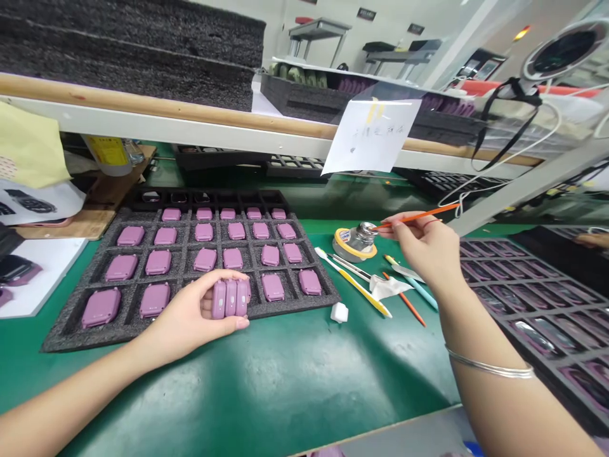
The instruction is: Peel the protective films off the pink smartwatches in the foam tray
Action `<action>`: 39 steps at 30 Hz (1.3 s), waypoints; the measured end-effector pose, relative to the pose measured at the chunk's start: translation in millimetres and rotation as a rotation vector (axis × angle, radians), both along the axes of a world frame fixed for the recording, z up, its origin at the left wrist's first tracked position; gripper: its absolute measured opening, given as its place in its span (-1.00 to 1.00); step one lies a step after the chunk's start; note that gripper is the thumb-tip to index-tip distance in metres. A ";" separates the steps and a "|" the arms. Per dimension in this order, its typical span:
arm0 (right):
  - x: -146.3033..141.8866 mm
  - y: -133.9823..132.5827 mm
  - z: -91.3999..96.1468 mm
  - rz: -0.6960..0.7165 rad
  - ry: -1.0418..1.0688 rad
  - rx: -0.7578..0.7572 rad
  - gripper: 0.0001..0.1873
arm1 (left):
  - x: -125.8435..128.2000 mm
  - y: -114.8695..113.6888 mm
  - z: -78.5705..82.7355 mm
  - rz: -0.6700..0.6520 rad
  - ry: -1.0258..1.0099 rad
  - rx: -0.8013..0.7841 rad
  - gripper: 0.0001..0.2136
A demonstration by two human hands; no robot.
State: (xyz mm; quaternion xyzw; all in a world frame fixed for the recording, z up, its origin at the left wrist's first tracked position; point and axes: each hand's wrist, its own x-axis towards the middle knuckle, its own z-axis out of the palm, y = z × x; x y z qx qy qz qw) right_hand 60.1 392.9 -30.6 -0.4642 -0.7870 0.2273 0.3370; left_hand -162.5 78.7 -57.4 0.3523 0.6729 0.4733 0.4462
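My left hand (190, 314) is closed around a row of purple watch cases (230, 298) held face to face, their side edges turned toward me. It is over the front edge of a black foam tray (190, 254) with more purple cases in its pockets. In my right hand (425, 247), a thin orange stick (431, 212) is pinched between the fingers. The stick's lower end is at the top of a small metal container (365, 233), which stands in a yellow-rimmed tub (356, 254); whether it dips inside cannot be told.
Right of the foam tray lie a yellow-and-white toothbrush (364, 292), a white cloth scrap (390, 287), another orange stick (413, 310) and a white cube (339, 312). Another filled tray (537, 304) stands at right. A shelf edge (214, 117) crosses above, with a hanging paper (373, 133).
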 end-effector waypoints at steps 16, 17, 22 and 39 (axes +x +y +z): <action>-73.4 -164.4 5.7 0.976 0.220 0.075 -0.88 | 2.8 -2.5 -8.4 0.038 -0.041 0.144 -0.45; -77.0 -170.4 -0.2 1.003 0.230 0.087 -0.92 | 2.8 -2.7 -9.0 0.039 -0.044 0.152 -0.45; -84.5 -178.8 -23.8 1.112 0.249 0.122 -0.92 | 2.7 -1.6 -13.6 0.044 -0.008 0.152 -0.49; -85.5 -179.3 -28.4 1.170 0.247 0.179 -0.82 | 1.4 1.6 -17.9 0.044 -0.024 0.144 -0.51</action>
